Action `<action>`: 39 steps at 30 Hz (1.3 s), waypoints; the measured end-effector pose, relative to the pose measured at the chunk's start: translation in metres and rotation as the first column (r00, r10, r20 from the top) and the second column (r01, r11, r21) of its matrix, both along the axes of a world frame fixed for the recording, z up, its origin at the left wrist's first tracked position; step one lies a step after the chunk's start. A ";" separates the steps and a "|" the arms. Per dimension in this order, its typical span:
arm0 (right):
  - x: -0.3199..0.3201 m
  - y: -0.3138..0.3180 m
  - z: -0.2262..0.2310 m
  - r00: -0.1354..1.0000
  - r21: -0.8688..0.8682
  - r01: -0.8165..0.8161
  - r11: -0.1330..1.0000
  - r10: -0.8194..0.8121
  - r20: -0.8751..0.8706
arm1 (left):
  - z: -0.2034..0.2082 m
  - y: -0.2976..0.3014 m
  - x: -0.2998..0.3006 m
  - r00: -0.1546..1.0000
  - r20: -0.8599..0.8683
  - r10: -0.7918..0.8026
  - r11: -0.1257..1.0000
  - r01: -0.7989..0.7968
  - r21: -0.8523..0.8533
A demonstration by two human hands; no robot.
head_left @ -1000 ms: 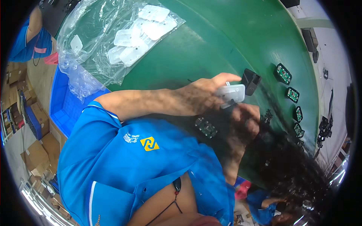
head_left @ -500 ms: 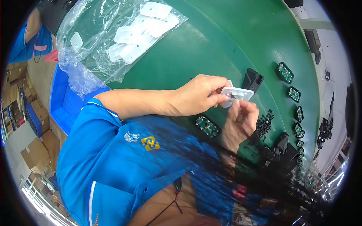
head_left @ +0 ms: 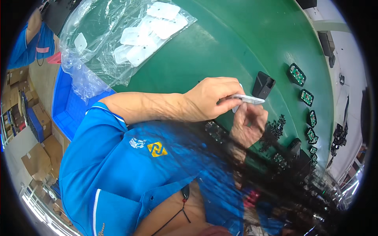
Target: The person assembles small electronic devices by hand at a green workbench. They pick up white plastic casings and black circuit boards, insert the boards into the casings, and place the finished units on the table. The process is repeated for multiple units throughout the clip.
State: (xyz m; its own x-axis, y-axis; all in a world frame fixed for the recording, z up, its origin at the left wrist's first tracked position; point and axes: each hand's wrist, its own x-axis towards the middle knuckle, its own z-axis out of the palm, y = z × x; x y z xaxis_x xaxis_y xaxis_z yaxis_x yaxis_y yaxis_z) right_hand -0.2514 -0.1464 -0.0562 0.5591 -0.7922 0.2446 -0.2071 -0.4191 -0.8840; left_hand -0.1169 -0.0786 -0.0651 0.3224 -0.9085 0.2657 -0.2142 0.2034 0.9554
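Note:
My left hand comes in from the left and pinches a white plastic cover between thumb and fingers. The cover is tilted so that I see it almost edge-on. Another white edge shows behind the fingers; whether it is a second piece, I cannot tell. Just below, my right hand has its fingers curled and pressed together, the tips against the cover's underside. What they hold, if anything, is hidden. A black plastic housing lies on the green table just beyond the cover. Dark strands of hair blur part of the right forearm.
White plastic covers lie on a clear plastic bag at the far left, above a blue bin. Green circuit boards in black housings line the right side of the table. Small black parts are heaped near my right hand.
The white cover has turned from showing its face to nearly edge-on. My right hand has shifted slightly left and down beneath it. Hair now covers more of the circuit board near my chest.

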 end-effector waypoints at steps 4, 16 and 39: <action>-0.017 -0.023 0.006 0.991 -0.153 -0.066 0.986 0.047 -0.124 | 0.003 0.002 0.004 0.999 -0.011 -0.046 0.985 0.047 0.165; -0.019 -0.035 0.023 0.962 0.339 -0.130 0.932 0.202 -0.186 | 0.008 0.003 0.004 0.992 0.032 -0.124 0.988 0.121 0.099; -0.001 -0.093 0.026 0.893 -0.533 -0.333 0.778 0.078 -0.443 | -0.008 -0.017 0.050 0.981 0.027 0.191 0.951 -0.191 0.243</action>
State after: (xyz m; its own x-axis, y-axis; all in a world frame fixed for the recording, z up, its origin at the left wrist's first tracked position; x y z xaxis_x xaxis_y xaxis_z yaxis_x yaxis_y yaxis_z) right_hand -0.2521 -0.2393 -0.0301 0.8370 -0.4201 0.3507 -0.3133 -0.8933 -0.3224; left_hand -0.0667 -0.0959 -0.0729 0.4957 -0.8673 0.0458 -0.2296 -0.0800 0.9700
